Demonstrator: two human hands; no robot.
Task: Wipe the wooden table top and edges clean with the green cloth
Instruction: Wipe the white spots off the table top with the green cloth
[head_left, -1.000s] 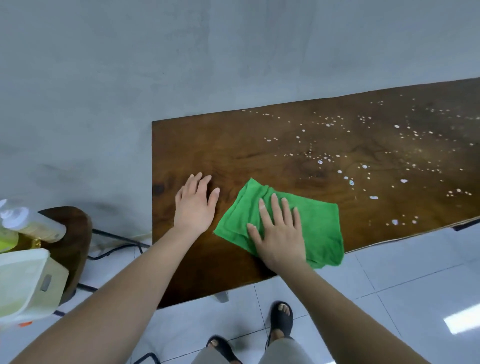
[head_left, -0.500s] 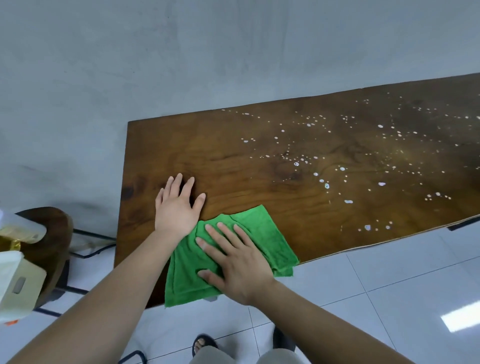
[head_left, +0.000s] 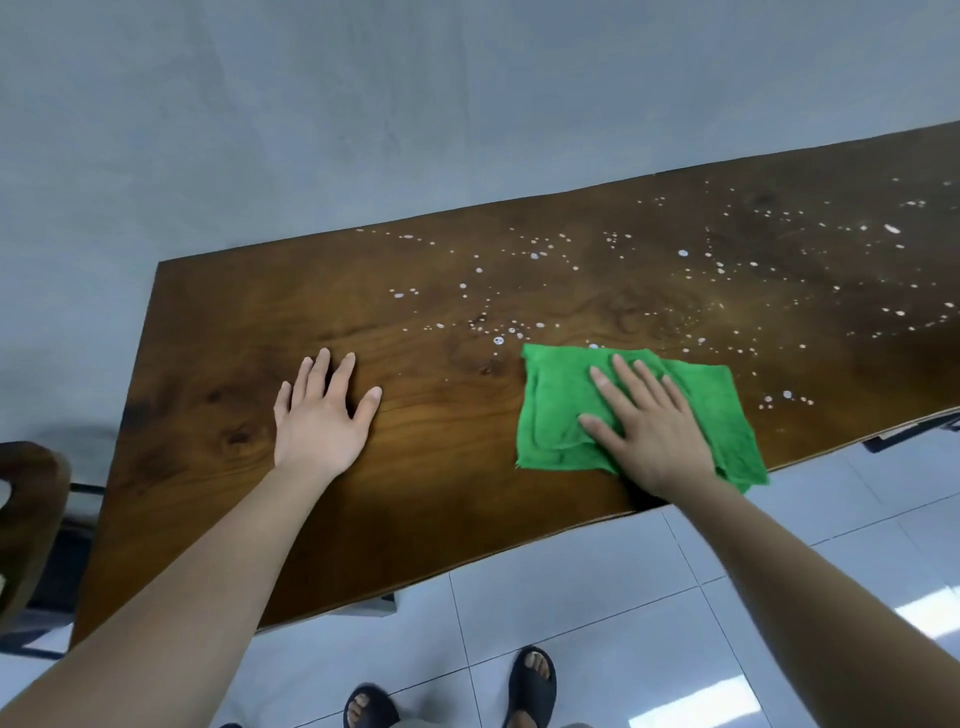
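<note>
A dark wooden table top (head_left: 249, 322) runs from lower left to upper right. White droplets (head_left: 535, 254) speckle its middle and right part. The folded green cloth (head_left: 550, 410) lies flat near the front edge, one corner hanging slightly over it. My right hand (head_left: 649, 426) presses flat on the cloth with fingers spread. To the left, my left hand (head_left: 322, 415) rests palm down on bare wood, fingers apart, holding nothing.
A grey wall (head_left: 363, 104) stands behind the table. White floor tiles (head_left: 571, 597) lie in front, with my sandalled feet (head_left: 530, 686) at the bottom. A dark wooden stool (head_left: 26, 519) sits beside the table's left end.
My right hand has slid the cloth from the front left corner area rightward to the edge of the droplets. The left hand stays planted on the wood. The view has shifted.
</note>
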